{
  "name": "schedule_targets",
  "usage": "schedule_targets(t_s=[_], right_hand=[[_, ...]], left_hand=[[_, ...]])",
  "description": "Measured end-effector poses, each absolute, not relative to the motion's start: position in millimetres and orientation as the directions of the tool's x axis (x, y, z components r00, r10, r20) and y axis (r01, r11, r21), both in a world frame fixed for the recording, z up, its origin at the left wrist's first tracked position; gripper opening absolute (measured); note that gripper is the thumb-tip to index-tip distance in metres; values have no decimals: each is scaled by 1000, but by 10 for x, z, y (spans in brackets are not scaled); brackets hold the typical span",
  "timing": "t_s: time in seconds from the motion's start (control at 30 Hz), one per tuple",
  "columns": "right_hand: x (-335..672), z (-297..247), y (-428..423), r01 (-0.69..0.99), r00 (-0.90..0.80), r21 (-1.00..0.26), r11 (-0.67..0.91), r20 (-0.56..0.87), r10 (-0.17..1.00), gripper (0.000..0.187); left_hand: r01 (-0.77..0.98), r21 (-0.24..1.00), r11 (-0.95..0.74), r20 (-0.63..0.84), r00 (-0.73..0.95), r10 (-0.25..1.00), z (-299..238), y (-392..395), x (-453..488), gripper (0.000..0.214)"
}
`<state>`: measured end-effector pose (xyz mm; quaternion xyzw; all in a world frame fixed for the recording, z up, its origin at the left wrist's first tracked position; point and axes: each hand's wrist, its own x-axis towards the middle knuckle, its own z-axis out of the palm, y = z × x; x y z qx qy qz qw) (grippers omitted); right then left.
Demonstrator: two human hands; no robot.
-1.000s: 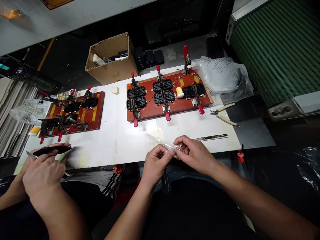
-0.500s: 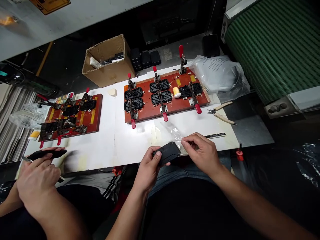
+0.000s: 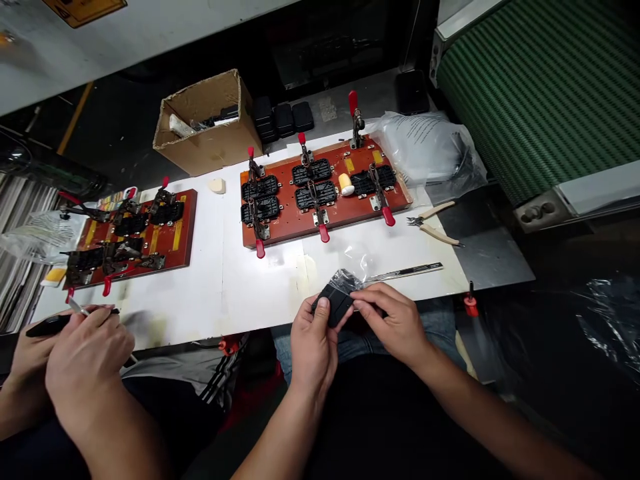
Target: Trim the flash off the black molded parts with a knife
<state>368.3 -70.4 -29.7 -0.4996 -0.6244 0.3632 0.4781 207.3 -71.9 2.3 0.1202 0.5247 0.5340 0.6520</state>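
Observation:
My left hand (image 3: 316, 337) grips a small black plastic case (image 3: 334, 308), thumb on its upper face and fingers beneath. Clear plastic film (image 3: 345, 279) lies crumpled over the far end of the case. My right hand (image 3: 395, 323) is closed at the right edge of the case, thumb and forefinger pinched where the film meets it; the exact hold is partly hidden. Beyond my hands, a slim silver-and-black cutter knife (image 3: 407, 272) lies on the white table sheet (image 3: 280, 287).
A red-brown fixture board (image 3: 290, 230) with red-handled clamps holds several black parts. Beige-handled nippers (image 3: 435, 217) lie to its right, near a plastic bag (image 3: 425, 143). A cardboard box (image 3: 210, 150) stands behind. At left, a co-worker's hands (image 3: 90, 340) hold a dark part beside another fixture (image 3: 187, 230).
The case has turned in my left hand and now carries the film over its far end. My right hand has come in against the case's edge. The co-worker's hands have shifted.

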Motion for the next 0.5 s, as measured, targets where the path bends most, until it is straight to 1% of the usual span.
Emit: schedule_targets(t_s=[0.1,0.17,0.23,0.3,0.37,0.4,0.43,0.5], right_hand=[[3745,-311,-705,333,36,-921,201,226,974,16],[3757,-316,-704,341,2,-917,207,221,975,13],[3740,-311,-708,305,-68,-923,234,224,972,12],[3707,-289,-716,285,-58,-928,242,235,970,13],[3680,-244,-723,295,28,-931,214,232,972,11],[3672,-213,-724,299,64,-932,203,232,971,11],[3667,-179,-724,297,74,-932,207,239,968,12],[3671,-110,-719,269,19,-931,245,259,966,15]], left_hand=[[-599,713,364,-545,-147,825,39,-710,2128,30],[-594,725,350,-531,-158,832,39,-684,2131,29],[-561,753,344,-508,-163,846,26,-667,2126,27],[-495,800,337,-471,-172,865,8,-675,2112,27],[-372,867,332,-411,-157,898,2,-706,2086,29],[-278,902,329,-373,-120,920,9,-726,2069,29],[-172,932,320,-335,-64,940,22,-743,2049,29],[17,959,282,-282,76,956,66,-764,2005,30]])
